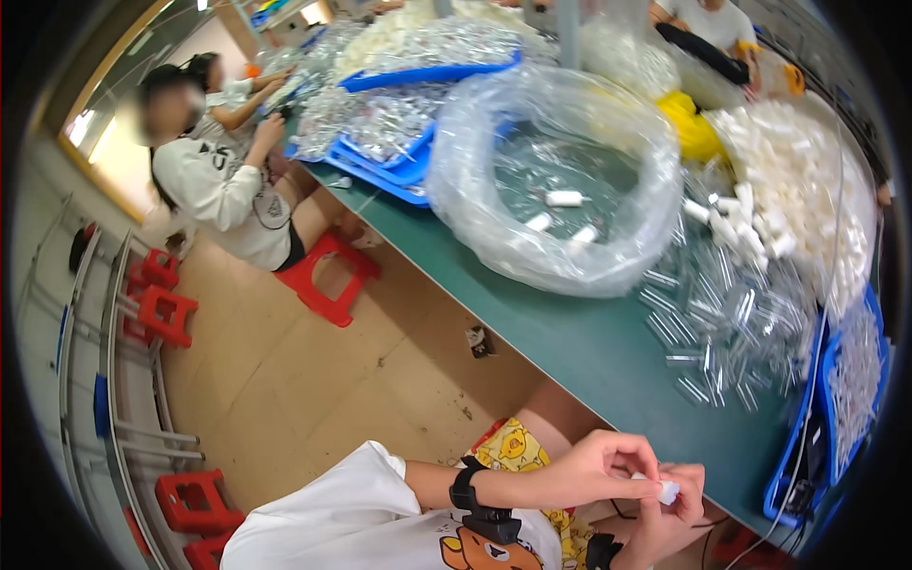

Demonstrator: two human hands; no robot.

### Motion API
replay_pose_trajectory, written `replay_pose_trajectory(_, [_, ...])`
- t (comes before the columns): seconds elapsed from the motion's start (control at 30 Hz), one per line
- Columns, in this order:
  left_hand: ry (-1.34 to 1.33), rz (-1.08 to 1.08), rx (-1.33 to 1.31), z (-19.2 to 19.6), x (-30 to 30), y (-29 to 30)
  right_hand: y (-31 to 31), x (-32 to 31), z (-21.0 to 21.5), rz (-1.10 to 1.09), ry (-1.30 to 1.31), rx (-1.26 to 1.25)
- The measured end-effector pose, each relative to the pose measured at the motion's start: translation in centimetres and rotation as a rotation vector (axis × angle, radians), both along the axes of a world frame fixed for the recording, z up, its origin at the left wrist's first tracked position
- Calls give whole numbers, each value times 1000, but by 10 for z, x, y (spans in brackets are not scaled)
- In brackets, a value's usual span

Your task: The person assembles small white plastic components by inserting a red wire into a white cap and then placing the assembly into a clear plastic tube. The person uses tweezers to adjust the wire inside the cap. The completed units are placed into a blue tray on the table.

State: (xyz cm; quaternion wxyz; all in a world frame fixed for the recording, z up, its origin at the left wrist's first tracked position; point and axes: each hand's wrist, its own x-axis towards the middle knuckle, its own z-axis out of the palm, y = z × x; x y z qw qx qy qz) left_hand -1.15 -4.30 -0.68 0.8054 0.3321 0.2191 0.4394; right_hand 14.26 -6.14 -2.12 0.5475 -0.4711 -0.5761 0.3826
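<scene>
Green covers the long worktable (541, 342), the broadest thing before me, its edge running slantwise from about 10 o'clock down to about 4. Between 11 and 12 o'clock from my hands sits a big clear plastic bag (456, 190), its mouth spread wide in a puffy ring, probably so that pieces can go in without catching. At 1 o'clock rises a heap of white cylinders (807, 190), piled loose, some spilling toward me; I'd judge the near side makes for easy picking. At 2 o'clock a blue tray (806, 427) holds small clear parts, its raised rim likely there to stop them sliding off. Clear tubes (712, 332) lie scattered at 1 o'clock, nearer than the heap and within what looks like easy reach. My left hand (603, 467) pinches with thumb and forefinger, while my right hand (670, 522) closes thumb and curled fingers from the other side; some right fingertips are hidden. Inside the bag lie three white cylinders (564, 199), well apart from the heap. Smallest is the white piece (669, 492) between my fingertips, close to my body beside the table edge, seemingly braced by both hands for steadiness.
</scene>
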Motion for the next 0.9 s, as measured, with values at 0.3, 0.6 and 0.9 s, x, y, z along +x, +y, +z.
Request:
replay_pose_trajectory(0.3, [401,189,260,18,-25,-2,1,-9,26,-68,290,-50])
replay_pose_trajectory(0.6, [836,635,514,49,-87,34,-3,19,10,-159,358,0])
replay_pose_trajectory(0.9, [1216,676,615,40,-98,49,-3,28,10,-146,395,80])
